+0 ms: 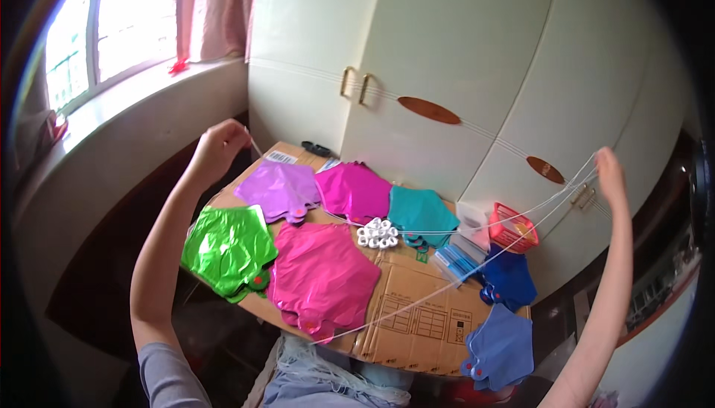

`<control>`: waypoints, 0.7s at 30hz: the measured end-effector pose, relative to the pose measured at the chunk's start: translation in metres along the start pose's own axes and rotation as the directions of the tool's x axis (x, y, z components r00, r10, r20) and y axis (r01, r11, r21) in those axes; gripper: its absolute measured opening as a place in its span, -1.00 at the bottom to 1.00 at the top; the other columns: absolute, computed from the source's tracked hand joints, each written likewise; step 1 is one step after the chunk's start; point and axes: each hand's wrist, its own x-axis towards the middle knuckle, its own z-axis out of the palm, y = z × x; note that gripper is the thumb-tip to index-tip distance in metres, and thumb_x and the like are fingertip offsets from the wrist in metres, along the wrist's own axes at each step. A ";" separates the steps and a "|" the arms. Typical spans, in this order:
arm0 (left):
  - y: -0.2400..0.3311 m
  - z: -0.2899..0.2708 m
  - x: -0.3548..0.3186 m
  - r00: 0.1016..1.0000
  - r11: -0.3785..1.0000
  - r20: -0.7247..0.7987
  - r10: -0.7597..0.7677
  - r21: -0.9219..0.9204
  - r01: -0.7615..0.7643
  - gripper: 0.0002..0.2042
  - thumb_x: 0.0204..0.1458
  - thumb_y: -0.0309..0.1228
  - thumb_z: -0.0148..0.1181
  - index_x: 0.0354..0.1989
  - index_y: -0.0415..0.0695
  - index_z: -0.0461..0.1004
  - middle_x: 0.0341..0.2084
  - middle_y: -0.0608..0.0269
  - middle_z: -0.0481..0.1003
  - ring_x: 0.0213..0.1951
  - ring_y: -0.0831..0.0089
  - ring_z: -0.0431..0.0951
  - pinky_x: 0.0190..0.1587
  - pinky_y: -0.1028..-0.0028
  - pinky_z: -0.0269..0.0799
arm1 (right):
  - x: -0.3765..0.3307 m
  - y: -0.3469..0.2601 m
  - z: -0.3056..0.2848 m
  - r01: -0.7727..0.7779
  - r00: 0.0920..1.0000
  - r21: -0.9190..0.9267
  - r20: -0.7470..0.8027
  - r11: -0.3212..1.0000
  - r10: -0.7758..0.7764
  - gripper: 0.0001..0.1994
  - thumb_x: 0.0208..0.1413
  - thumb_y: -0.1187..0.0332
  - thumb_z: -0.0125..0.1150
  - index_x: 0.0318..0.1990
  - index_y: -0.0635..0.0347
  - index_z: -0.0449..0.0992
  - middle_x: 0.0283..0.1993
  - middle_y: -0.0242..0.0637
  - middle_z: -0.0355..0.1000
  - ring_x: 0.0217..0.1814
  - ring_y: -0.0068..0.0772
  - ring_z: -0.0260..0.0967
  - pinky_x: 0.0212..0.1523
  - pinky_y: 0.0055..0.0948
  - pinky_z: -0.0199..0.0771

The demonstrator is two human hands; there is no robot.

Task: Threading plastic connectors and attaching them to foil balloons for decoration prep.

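String runs from the lap, 6 o'clock, over the cardboard counter and foil balloons. Left hand pinches it at 10; right hand, open, loops it at 3, held taut.

White string runs taut in several strands across the cardboard box, from the left hand to the right hand — it bars any straight reach downward. Foil balloons cover most of the box top. Bare cardboard shows only at the near middle, between the pink and light blue balloons. The red basket and white rolls crowd the centre — wardrobe close behind.
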 end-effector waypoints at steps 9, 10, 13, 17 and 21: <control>0.046 0.085 -0.003 0.862 0.931 0.407 0.302 0.068 -0.358 -0.95 -0.06 -0.50 0.13 -0.41 -0.17 0.47 -0.45 0.15 0.46 -0.35 0.21 0.49 -0.27 0.34 0.43 | -0.121 0.076 0.051 0.147 0.648 -0.526 0.691 0.838 0.321 -0.63 -0.19 0.29 0.24 -0.14 0.18 0.50 -0.11 -0.01 0.44 -0.03 -0.05 0.39 -0.03 -0.20 0.41; 0.059 0.097 -0.003 0.808 0.888 0.453 0.376 0.073 -0.454 -0.94 -0.04 -0.48 0.11 -0.39 -0.17 0.46 -0.44 0.17 0.47 -0.31 0.21 0.48 -0.23 0.31 0.41 | -0.123 0.032 0.062 0.172 0.716 -0.252 0.696 0.952 0.055 -0.57 -0.20 0.33 0.22 -0.08 0.21 0.44 -0.09 0.01 0.42 -0.01 -0.02 0.37 0.00 -0.21 0.38; 0.085 0.136 -0.010 0.636 0.765 0.557 0.533 0.002 -0.644 -0.91 0.00 -0.44 0.06 -0.37 -0.16 0.46 -0.43 0.20 0.47 -0.25 0.22 0.45 -0.13 0.28 0.36 | -0.137 -0.103 0.130 0.006 0.737 0.458 0.598 0.889 -0.314 -0.53 -0.05 0.34 0.18 0.08 0.20 0.34 0.07 -0.08 0.34 0.12 -0.16 0.29 0.13 -0.34 0.26; 0.120 0.194 -0.023 0.509 0.646 0.472 0.720 -0.186 -0.740 -0.90 -0.01 -0.42 0.10 -0.37 -0.17 0.46 -0.43 0.21 0.47 -0.29 0.25 0.44 -0.16 0.34 0.35 | -0.181 -0.189 0.185 -0.132 0.788 0.909 0.338 0.396 -0.514 -0.27 0.06 0.23 0.20 0.29 0.21 -0.08 0.33 -0.15 0.01 0.40 -0.24 -0.11 0.32 -0.26 -0.05; 0.135 0.209 -0.025 0.657 0.776 0.414 0.630 -0.350 -0.524 -0.90 0.00 -0.44 0.12 -0.39 -0.21 0.46 -0.45 0.19 0.47 -0.26 0.22 0.44 -0.16 0.31 0.36 | -0.187 -0.208 0.218 -0.370 0.770 0.928 0.334 0.044 -0.543 -0.54 0.15 0.16 0.08 0.09 0.26 0.19 -0.20 -0.26 0.32 -0.17 -0.49 0.27 -0.18 -0.49 0.29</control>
